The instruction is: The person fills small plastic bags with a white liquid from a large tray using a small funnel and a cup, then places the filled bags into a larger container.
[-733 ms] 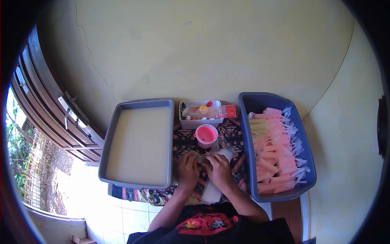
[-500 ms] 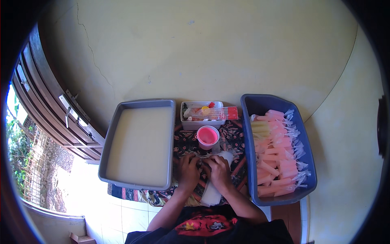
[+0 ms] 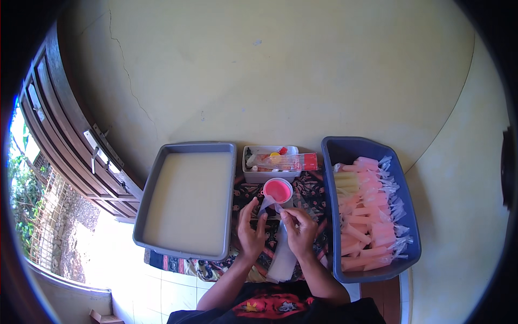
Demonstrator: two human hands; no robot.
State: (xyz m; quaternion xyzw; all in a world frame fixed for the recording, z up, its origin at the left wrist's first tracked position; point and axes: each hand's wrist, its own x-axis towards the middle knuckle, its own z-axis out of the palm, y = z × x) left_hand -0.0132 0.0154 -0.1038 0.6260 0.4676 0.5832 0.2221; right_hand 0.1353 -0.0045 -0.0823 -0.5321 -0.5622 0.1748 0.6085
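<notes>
At the centre of the frame, below the pink-and-white cup (image 3: 291, 193), I have both hands in view over the patterned cloth (image 3: 316, 201). Right hand (image 3: 300, 231): thumb and forefinger are pinched narrow on a clear plastic bag (image 3: 269, 204). Left hand (image 3: 252, 237): fingers extended, thumb set wide of the forefinger, palm turned toward the right hand. The bag's loose end spans the space between the hands and overlaps the near side of the cup; from this angle I cannot tell whether the left thumb contacts it.

Lower centre: a stack of flat clear sleeves (image 3: 282, 265) lies on the cloth, its upper part partly covered by the right hand. Directly above the cup, a white box (image 3: 271, 176) contains small items, with a red-and-clear packet (image 3: 295, 162) laid across its top.

Centre left: I observe a grey tray (image 3: 181, 252) with a pale, cloudy liquid (image 3: 189, 200) in it. Centre right: a blue-grey tub (image 3: 377, 274) holds tied pink packets (image 3: 369, 216), plus several pale yellow ones toward its upper left. Upper left: a brown door (image 3: 73, 127) stands open.
</notes>
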